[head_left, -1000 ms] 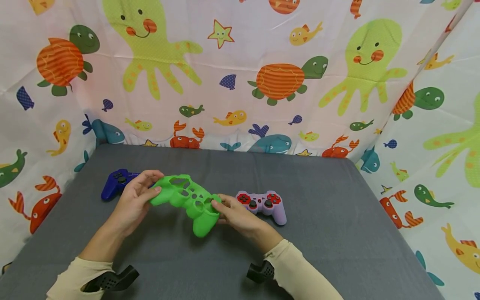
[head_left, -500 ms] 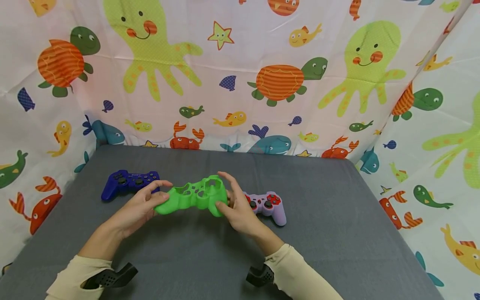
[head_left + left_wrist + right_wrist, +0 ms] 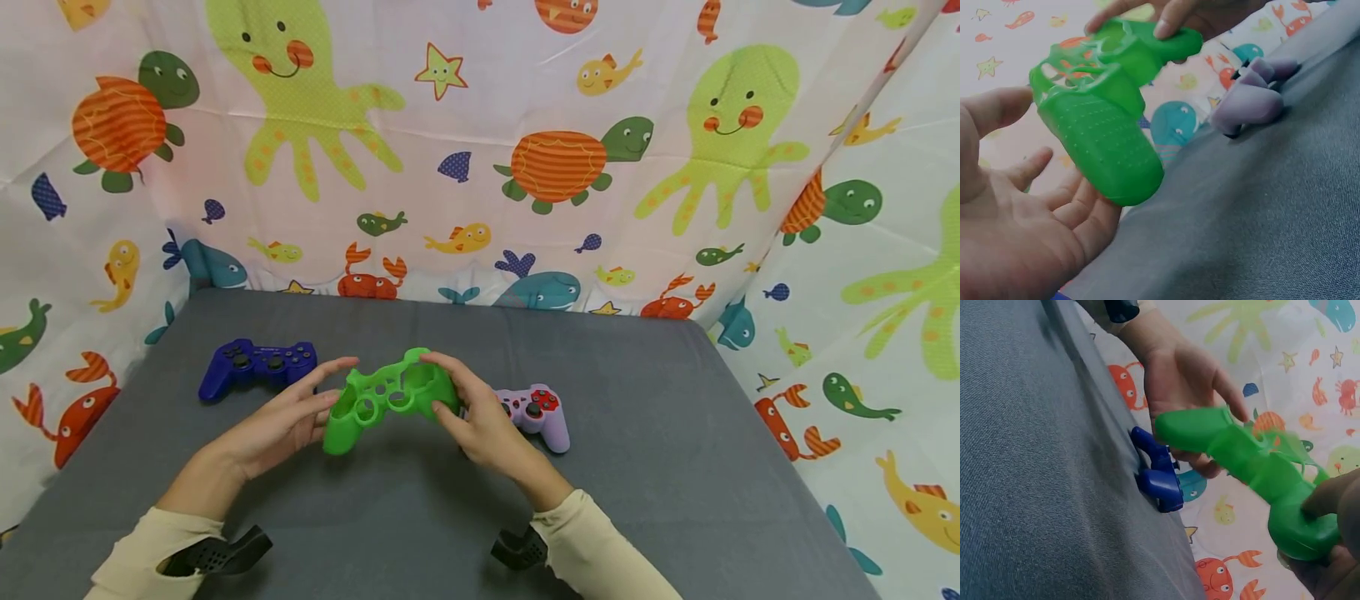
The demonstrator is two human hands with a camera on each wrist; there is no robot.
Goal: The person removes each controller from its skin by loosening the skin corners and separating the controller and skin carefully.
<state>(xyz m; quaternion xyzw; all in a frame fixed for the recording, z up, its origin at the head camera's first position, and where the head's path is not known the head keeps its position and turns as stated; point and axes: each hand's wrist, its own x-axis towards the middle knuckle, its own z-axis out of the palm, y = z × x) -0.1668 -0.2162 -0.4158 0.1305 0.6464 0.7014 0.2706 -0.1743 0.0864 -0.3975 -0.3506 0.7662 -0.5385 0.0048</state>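
While a person's right hand (image 3: 476, 421) pinched one end of a bright green, hollow, controller-shaped cover (image 3: 1241, 459) above a grey cloth-covered table (image 3: 660, 467), the left hand (image 3: 277, 425) spread loosely beside its other end, contact unclear. The step seemed to be handling the cover; a two-handed hold would call for closing that left hand. Beyond lay a blue plastic controller (image 3: 258, 364) and a lilac, red-buttoned controller (image 3: 553, 425), before a white sea-animal-print curtain (image 3: 510, 92).
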